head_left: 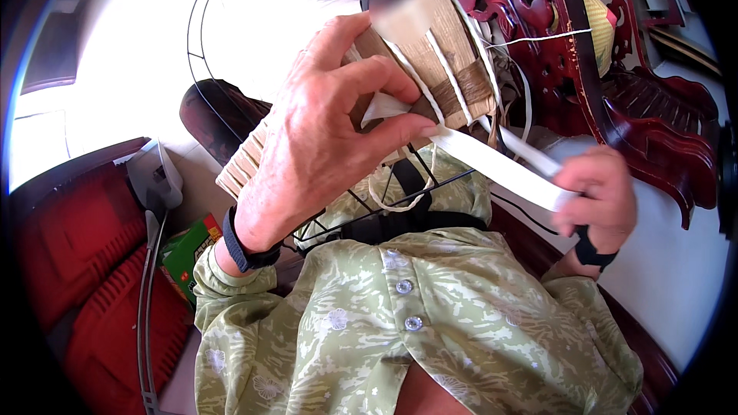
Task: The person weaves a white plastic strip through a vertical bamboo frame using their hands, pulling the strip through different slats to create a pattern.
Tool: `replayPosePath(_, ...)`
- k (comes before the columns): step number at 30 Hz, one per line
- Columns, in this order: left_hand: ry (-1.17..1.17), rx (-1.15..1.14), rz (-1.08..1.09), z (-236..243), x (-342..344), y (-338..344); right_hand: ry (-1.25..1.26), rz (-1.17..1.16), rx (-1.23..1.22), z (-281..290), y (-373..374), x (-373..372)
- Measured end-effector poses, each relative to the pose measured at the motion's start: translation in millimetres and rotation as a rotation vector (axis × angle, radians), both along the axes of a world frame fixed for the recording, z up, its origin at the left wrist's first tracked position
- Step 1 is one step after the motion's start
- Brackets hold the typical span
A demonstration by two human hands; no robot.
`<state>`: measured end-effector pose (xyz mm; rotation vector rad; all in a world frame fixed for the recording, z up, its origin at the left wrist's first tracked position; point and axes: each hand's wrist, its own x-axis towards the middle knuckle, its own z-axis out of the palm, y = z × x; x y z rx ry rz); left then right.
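A brown panel of flat woven-looking material, crossed by white cords, is in front of me on a thin black wire frame. My left hand is curled over the panel's near left side, its thumb pressing one end of a flat white strip at the panel's edge. A bit of white material shows between that thumb and the forefinger. Lower right, my right hand is closed round the strip's other end. Between the hands the strip runs fairly straight. Part of the panel's far end is blurred.
A carved dark red wooden chair stands at the far right, a yellow cone-shaped thing against it. Red cushions and a green box lie at the left. The tall curved wire rises far left.
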<state>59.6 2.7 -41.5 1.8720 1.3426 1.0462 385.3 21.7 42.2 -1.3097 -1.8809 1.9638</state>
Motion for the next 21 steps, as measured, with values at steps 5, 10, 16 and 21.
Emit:
replayPosePath(5,0.065,-0.02,0.006,2,1,-3,0.24,-0.096,0.489,5,3,77)
replayPosePath(10,0.174,0.105,0.094,7,2,-4,-0.06,-0.203,0.369,16,1,56)
replayPosePath(16,0.058,0.138,0.124,6,3,4,0.024,0.024,0.51,22,7,50)
replayPosePath(21,0.412,0.449,-0.038,28,-2,31,0.052,-0.084,0.526,21,7,40)
